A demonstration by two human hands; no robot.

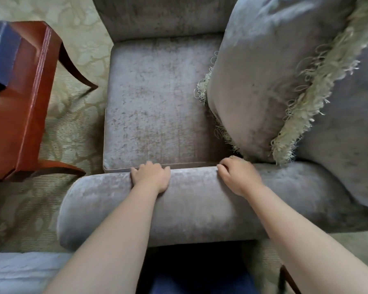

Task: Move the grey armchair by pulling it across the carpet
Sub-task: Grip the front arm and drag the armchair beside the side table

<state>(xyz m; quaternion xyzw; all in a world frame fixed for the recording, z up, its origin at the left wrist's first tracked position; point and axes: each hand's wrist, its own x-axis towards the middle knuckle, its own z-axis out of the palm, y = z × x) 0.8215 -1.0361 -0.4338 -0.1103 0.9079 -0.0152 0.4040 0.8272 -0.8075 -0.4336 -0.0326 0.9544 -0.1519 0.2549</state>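
Note:
The grey velvet armchair (162, 102) fills the middle of the head view, seen from above over its near rolled armrest (191, 200). My left hand (151, 177) lies over the top of that armrest, fingers curled down its inner side toward the seat cushion. My right hand (239, 176) grips the same armrest further right, fingers hooked over the inner edge. A grey cushion with pale green fringe (270, 81) leans against the chair's back on the right. The pale green patterned carpet (72, 128) lies under the chair.
A red-brown wooden side table (19, 102) with curved legs stands close to the chair's left, carrying a dark blue box (2, 54). Pale fabric (19, 270) shows at the bottom left. A dark wooden leg (289, 281) sits at the bottom right.

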